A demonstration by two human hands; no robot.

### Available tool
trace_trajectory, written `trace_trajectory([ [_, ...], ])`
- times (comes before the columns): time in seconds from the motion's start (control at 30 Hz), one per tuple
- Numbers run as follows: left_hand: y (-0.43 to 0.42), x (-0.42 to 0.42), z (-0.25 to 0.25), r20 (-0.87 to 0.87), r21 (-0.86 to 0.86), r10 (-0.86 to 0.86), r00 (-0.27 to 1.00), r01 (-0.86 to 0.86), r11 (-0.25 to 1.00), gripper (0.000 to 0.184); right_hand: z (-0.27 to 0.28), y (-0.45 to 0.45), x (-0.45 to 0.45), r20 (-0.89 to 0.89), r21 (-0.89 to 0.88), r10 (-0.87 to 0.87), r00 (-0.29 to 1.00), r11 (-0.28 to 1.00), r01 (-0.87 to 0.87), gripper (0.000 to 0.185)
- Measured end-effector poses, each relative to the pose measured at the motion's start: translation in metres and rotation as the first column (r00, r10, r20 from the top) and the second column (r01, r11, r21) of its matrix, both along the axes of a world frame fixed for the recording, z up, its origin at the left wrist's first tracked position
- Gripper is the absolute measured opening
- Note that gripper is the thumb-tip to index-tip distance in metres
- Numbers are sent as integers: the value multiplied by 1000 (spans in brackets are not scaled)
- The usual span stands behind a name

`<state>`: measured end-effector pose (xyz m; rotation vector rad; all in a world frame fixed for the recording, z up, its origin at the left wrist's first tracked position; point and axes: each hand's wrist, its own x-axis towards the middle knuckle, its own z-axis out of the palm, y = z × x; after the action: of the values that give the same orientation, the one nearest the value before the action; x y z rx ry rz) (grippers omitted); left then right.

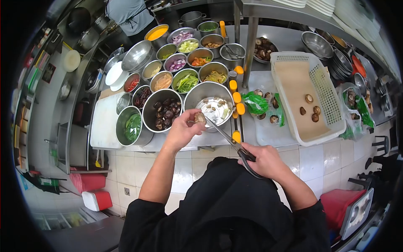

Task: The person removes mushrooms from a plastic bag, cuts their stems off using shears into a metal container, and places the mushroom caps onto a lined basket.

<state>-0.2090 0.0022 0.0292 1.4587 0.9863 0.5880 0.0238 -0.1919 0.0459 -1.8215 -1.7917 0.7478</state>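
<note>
Between the fingers of my left hand (187, 128) is a mushroom (200, 119), held at the near left rim of a steel pot (189, 97). Pale cut pieces (215, 103) lie on the bottom of that pot. My right hand (264, 161) grips black-handled scissors (228, 137), whose blades point up and left to the mushroom. Left of the pot, a steel bowl (179, 95) is filled with dark mushrooms (167, 113).
Several steel bowls of cut vegetables (187, 82) stand behind the pot. To the right are a plastic bag (256, 102) with mushrooms and a white basket (297, 133) lined with brown paper. A co-worker (130, 17) stands at the back left.
</note>
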Motion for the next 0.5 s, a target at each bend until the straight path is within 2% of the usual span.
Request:
trace_trajectory([
  [0.1,11,3,6,-192,104,33,981,-13,994,42,16,-13,12,-74,-102,-54,996,994,46,44],
  [0.13,16,3,1,-232,191,50,971,-4,981,38,19,-19,18,-87,-140,-91,992,987,78,44],
  [0.23,21,28,8,-317,379,46,947,82,922,37,12,-48,33,-127,-99,-266,956,962,254,46],
  [0.27,17,45,21,-338,379,6,941,130,916,40,13,-56,38,-115,-156,-321,940,940,302,47],
  [0.33,23,87,19,-286,460,-139,948,263,848,45,15,-66,44,-98,-264,-404,909,891,368,49],
  [0.37,9,119,41,-235,438,-171,957,261,860,51,12,-70,47,-102,-283,-430,897,877,388,50],
  [0.4,-9,150,69,-89,311,-226,970,242,919,54,7,-75,49,-107,-302,-455,884,862,407,52],
  [0.47,-10,203,67,95,339,-330,939,281,898,42,-1,-88,52,-120,-314,-505,855,836,450,53],
  [0.5,-6,219,58,-132,466,-470,873,473,748,38,-5,-96,53,-125,-306,-527,841,826,472,54],
])
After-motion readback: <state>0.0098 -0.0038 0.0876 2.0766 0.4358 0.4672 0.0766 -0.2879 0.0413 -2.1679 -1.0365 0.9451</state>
